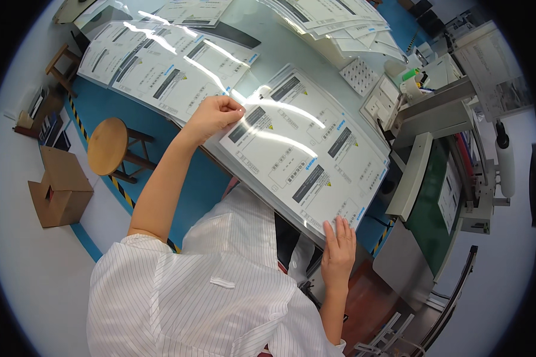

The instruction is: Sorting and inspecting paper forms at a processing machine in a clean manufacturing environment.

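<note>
A glossy white printed sheet (304, 160) lies on a stack of similar sheets at the table's near edge, with dark label blocks and bright light streaks across it. My left hand (214, 119) is closed in a pinch at the sheet's left edge, though its fingertips partly hide what they grip. Fingers stretched out, my right hand (339, 247) lies flat against the sheet's near right corner. More printed sheets (178, 68) rest to the left of the stack, close to my left hand.
Further sheets pile up (339, 24) at the far side of the glass-topped table (244, 35). On the right stands a machine with a green bed (426, 220). A wooden stool (108, 146) and an open cardboard box (62, 187) are on the floor at left.
</note>
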